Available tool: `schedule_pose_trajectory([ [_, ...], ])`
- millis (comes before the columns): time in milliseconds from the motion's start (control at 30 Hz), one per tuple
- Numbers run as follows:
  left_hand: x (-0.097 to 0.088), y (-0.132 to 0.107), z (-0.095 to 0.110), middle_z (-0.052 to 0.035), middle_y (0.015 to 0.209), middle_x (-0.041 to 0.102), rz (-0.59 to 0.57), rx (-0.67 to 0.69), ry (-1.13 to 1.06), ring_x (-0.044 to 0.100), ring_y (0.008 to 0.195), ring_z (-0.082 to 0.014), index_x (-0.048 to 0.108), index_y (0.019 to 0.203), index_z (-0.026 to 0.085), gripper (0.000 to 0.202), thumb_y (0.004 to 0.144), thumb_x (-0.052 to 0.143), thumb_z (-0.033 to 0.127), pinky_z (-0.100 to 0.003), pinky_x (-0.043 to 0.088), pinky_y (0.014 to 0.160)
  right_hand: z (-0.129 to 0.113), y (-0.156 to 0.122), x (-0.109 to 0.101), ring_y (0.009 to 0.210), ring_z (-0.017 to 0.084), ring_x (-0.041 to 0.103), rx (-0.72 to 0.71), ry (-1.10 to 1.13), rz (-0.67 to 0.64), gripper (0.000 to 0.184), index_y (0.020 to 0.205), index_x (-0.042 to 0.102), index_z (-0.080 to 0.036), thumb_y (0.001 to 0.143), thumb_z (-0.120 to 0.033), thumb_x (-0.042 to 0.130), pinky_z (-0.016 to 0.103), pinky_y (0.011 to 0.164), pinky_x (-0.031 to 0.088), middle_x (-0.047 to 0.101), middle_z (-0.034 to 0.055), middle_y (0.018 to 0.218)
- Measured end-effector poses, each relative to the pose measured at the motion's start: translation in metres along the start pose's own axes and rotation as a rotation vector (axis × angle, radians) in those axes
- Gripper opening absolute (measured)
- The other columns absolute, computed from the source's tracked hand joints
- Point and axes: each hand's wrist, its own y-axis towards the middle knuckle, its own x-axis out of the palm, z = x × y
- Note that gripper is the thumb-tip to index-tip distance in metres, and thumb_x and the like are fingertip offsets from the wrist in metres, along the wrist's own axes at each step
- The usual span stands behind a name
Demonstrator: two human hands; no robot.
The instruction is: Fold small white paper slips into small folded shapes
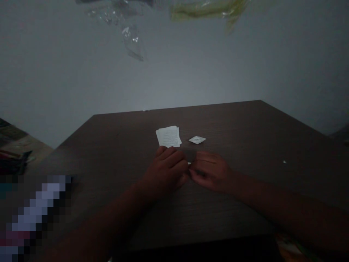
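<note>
My left hand (169,169) and my right hand (211,171) meet low over the middle of the table, fingers curled and closed. A sliver of white paper (189,163) shows in the gap between them; the fingers hide the rest, so its shape cannot be made out. Just beyond my left hand lies a loose stack of white printed paper sheets (169,137), its edges uneven. A small diamond-shaped folded paper (197,140) rests on the table past my right hand, apart from both hands.
The dark wooden table (122,138) reaches back to a pale wall (191,72). A tiny white scrap (284,162) lies at the right, and a white bit (146,110) at the back edge. Clear plastic (132,40) and yellow plastic (201,11) hang above. A blurred-out area covers the lower left.
</note>
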Motion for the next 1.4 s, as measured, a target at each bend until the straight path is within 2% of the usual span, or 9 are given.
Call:
schedule_pose_trajectory([
  [133,-0.002,-0.003,-0.009,-0.0005,0.098,0.079,-0.026,-0.013,-0.045,0.068,0.089,-0.0236,0.065,0.096,0.026,0.022,0.108,0.068,0.008,-0.043,0.049,0.087,0.000,0.000,-0.001,0.072,0.018,0.067,-0.012,0.006,-0.020,0.020,0.103,0.073,-0.025,0.116,-0.009,0.072,0.032,0.070,0.060,0.076,0.0001,0.085],
  [233,-0.002,-0.006,-0.013,-0.0003,0.101,0.081,-0.038,-0.052,-0.077,0.070,0.091,-0.0235,0.065,0.098,0.026,0.021,0.107,0.069,0.008,-0.043,0.049,0.088,0.002,-0.002,-0.001,0.072,0.018,0.067,0.006,-0.009,-0.024,0.021,0.101,0.073,-0.025,0.115,-0.009,0.074,0.032,0.070,0.062,0.077,0.0006,0.086],
  [467,-0.006,-0.001,-0.003,-0.0004,0.107,0.085,0.054,-0.062,-0.099,0.073,0.094,-0.0241,0.069,0.108,0.027,0.016,0.107,0.072,0.011,-0.044,0.049,0.087,0.004,-0.007,0.000,0.076,0.020,0.069,0.029,-0.100,-0.044,0.023,0.098,0.074,-0.025,0.113,-0.009,0.077,0.034,0.074,0.061,0.075,0.0002,0.085],
  [600,-0.002,0.003,0.006,0.0000,0.102,0.083,0.086,-0.065,-0.079,0.071,0.091,-0.0234,0.068,0.102,0.027,0.018,0.109,0.072,0.010,-0.044,0.049,0.086,0.003,-0.007,0.001,0.074,0.020,0.067,0.020,-0.073,-0.017,0.024,0.096,0.072,-0.025,0.115,-0.011,0.073,0.034,0.070,0.058,0.073,0.0000,0.084],
  [767,0.005,0.001,0.007,0.0004,0.095,0.079,0.001,-0.061,0.037,0.065,0.086,-0.0247,0.066,0.093,0.028,0.021,0.103,0.075,0.012,-0.043,0.047,0.085,0.000,-0.003,0.000,0.070,0.020,0.064,0.019,-0.048,-0.025,0.028,0.093,0.071,-0.026,0.116,-0.010,0.071,0.035,0.066,0.057,0.071,-0.0007,0.080],
  [867,0.006,0.000,0.005,0.0004,0.094,0.077,-0.050,-0.048,0.076,0.063,0.086,-0.0249,0.067,0.091,0.028,0.020,0.101,0.076,0.013,-0.043,0.048,0.087,-0.002,-0.001,-0.002,0.068,0.019,0.064,0.024,-0.042,-0.011,0.032,0.091,0.068,-0.027,0.117,-0.009,0.069,0.035,0.063,0.055,0.069,-0.0013,0.076],
  [1000,0.007,-0.002,0.000,-0.0002,0.094,0.076,-0.034,-0.062,0.086,0.064,0.088,-0.0249,0.067,0.090,0.027,0.018,0.099,0.075,0.014,-0.043,0.048,0.090,-0.003,0.002,-0.007,0.069,0.019,0.068,0.030,-0.063,-0.010,0.031,0.092,0.068,-0.027,0.120,-0.012,0.067,0.034,0.065,0.057,0.071,-0.0014,0.077],
  [1267,0.000,-0.011,-0.032,-0.0005,0.095,0.073,-0.049,-0.168,0.069,0.064,0.091,-0.0257,0.063,0.091,0.027,0.021,0.096,0.074,0.010,-0.044,0.045,0.089,0.004,0.000,-0.021,0.072,0.021,0.073,0.067,-0.101,-0.003,0.024,0.098,0.075,-0.026,0.115,-0.010,0.073,0.035,0.070,0.062,0.076,-0.0004,0.080],
  [1400,-0.004,-0.007,-0.023,0.0006,0.100,0.078,0.033,-0.153,0.018,0.068,0.092,-0.0233,0.066,0.095,0.027,0.017,0.104,0.070,0.012,-0.044,0.049,0.091,0.008,0.000,-0.018,0.072,0.021,0.072,0.059,-0.083,0.007,0.022,0.100,0.076,-0.026,0.113,-0.009,0.074,0.034,0.070,0.060,0.075,-0.0006,0.080],
])
